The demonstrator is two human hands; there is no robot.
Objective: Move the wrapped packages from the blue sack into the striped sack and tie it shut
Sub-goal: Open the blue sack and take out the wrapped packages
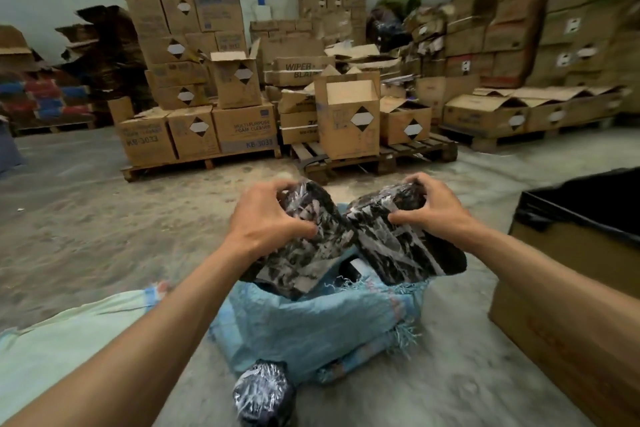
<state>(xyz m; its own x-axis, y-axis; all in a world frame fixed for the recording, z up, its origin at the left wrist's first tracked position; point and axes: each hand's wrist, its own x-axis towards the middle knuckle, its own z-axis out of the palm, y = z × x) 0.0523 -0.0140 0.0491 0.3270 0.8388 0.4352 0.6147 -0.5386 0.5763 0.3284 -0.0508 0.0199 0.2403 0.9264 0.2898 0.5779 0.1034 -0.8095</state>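
My left hand (pixel 266 215) grips one black plastic-wrapped package (pixel 304 253), and my right hand (pixel 433 208) grips a second wrapped package (pixel 401 246). Both packages hang just above the open mouth of the blue sack (pixel 311 326), which lies crumpled on the floor with frayed edges. Inside the sack's mouth a dark item shows between the two packages. A third wrapped package (pixel 263 392) lies on the floor in front of the sack. A pale green sack (pixel 69 343) with a striped edge lies at the lower left, partly under my left forearm.
A large cardboard box lined with black plastic (pixel 571 246) stands at the right. Wooden pallets (pixel 377 156) loaded with stacked cardboard boxes (pixel 194 128) fill the back of the room. Bare concrete floor (pixel 104 225) stretches to the left.
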